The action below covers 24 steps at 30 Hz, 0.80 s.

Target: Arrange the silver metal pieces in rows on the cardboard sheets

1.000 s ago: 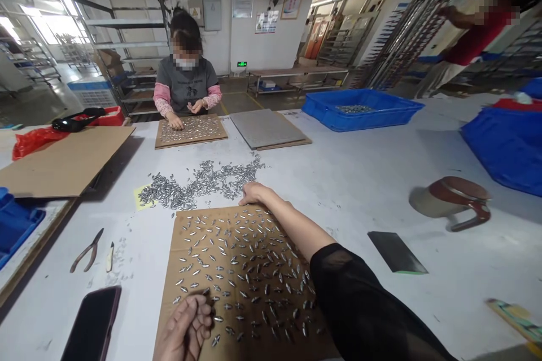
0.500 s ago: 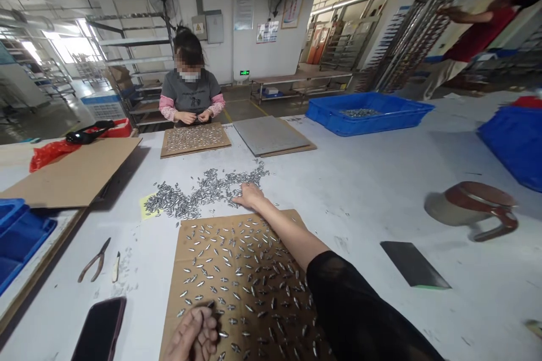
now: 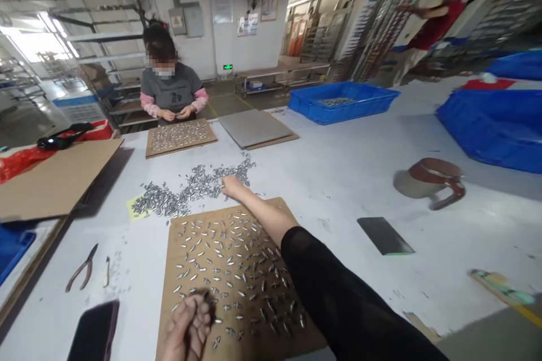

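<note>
My right hand [image 3: 231, 186] reaches to the near edge of a loose pile of small silvery metal pieces [image 3: 163, 199]. Its fingers are pinched together, and whatever lies between them is hidden. Below, my left hand [image 3: 188, 322] is held curled over the lower left of a brown cardboard sheet [image 3: 175, 254]. What its closed fingers hold cannot be made out. Many pointed metal pieces [image 3: 231, 262] lie spaced out across the cardboard. Part of a yellow paper [image 3: 132, 208] shows under the pile's left end.
Pliers [image 3: 83, 271], a small cutter [image 3: 106, 272] and a phone [image 3: 94, 331] lie at left. At right are a dark flat block [image 3: 384, 235] and a lidded jug [image 3: 434, 177]. A co-worker [image 3: 171, 90] sits opposite behind a filled board [image 3: 182, 136]. Blue bins [image 3: 313, 107] stand farther back.
The view has swung to the right. My right hand has drawn its fingers together at the pile's edge. My left hand stays curled above the cardboard.
</note>
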Motion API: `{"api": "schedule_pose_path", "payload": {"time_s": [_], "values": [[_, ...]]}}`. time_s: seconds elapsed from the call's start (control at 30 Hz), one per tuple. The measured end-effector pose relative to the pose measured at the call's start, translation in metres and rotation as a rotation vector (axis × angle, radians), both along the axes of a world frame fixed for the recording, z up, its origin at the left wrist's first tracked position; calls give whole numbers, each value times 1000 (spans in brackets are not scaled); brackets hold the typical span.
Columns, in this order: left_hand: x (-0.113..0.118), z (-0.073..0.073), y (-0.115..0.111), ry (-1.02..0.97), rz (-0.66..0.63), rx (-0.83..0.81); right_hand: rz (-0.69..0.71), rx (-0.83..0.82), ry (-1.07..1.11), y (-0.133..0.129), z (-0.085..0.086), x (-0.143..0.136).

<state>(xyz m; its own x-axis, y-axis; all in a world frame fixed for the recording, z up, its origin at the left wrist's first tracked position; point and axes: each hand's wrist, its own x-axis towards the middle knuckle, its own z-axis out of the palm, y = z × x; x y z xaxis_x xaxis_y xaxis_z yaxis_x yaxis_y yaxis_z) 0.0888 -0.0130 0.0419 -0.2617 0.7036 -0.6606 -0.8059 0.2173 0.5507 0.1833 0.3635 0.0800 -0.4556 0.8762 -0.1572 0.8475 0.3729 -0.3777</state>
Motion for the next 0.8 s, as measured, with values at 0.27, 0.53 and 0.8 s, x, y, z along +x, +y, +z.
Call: {"api": "schedule_pose_path", "payload": {"time_s": [0.27,0.53,0.8], "values": [[8,20,11,-23,37,36,-115,-95,107,9,7,19],[17,58,50,-203,72,23,298,-254,397,-90,56,21],[40,24,41,-479,1,109,1099,128,111,-239,29,49]]}}
